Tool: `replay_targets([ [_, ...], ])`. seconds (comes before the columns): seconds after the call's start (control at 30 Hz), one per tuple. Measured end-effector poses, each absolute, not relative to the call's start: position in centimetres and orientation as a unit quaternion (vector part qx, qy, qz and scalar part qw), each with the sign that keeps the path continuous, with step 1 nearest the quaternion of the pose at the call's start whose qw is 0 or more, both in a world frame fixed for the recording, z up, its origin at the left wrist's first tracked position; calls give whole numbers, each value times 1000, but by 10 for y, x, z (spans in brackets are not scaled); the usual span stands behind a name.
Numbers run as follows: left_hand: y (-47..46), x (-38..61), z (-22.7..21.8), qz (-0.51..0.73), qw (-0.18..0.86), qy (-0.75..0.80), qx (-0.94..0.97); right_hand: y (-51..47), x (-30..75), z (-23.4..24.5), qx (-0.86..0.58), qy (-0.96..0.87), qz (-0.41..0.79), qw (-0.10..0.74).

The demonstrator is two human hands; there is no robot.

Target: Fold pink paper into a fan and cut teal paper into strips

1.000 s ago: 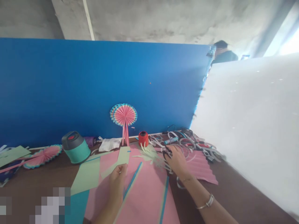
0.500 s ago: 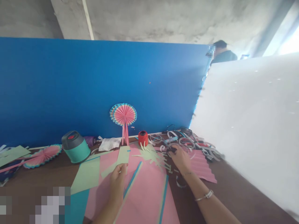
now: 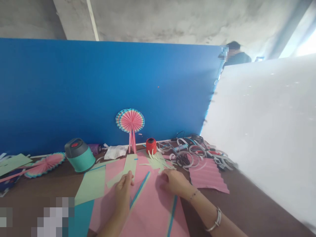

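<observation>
My left hand point(image 3: 124, 191) is closed over the near end of a pale green paper strip point(image 3: 130, 163), its thumb lying on top. The strip rests on a large pink sheet point(image 3: 153, 207) edged with blue and cream bands. Over the right part of that sheet, my right hand point(image 3: 174, 181) is closed, fingertips curled down and partly hidden, so what they hold cannot be made out. Just beyond it lies a heap of pale green paper shreds point(image 3: 156, 161). A pale green sheet point(image 3: 92, 186) is left of my left hand.
A pleated pink fan point(image 3: 130, 121) leans on the blue partition point(image 3: 98, 82). Behind the shreds stands a red spool point(image 3: 151, 145); a green-and-grey container point(image 3: 80, 156) is at left. Tangled cords point(image 3: 195, 153) and pleated pink paper point(image 3: 208, 177) are at right. A person point(image 3: 237, 54) is beyond the partition.
My right hand has come back left and nearer, away from the dark tangled cords, to over the pink sheet. My left hand has barely shifted; its thumb now reaches slightly farther along the strip.
</observation>
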State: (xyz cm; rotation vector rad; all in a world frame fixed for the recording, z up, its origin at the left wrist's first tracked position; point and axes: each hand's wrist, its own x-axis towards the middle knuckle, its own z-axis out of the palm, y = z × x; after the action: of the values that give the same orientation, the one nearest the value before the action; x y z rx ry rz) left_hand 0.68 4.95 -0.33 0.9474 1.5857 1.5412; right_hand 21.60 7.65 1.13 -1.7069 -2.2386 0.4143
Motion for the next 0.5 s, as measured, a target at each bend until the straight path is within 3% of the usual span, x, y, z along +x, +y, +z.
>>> replay_targets([
  [0.07, 51, 6, -5, 596, 365, 620, 357, 75, 214, 13, -599, -770, 168, 142],
  [0.17, 52, 4, -6, 619, 364, 603, 347, 80, 215, 12, -572, -768, 206, 202],
  [0.3, 54, -2, -8, 614, 358, 606, 358, 92, 222, 9, -519, -723, 259, 376],
  [0.5, 56, -8, -12, 625, 356, 598, 354, 102, 237, 12, -512, -476, 315, 642],
])
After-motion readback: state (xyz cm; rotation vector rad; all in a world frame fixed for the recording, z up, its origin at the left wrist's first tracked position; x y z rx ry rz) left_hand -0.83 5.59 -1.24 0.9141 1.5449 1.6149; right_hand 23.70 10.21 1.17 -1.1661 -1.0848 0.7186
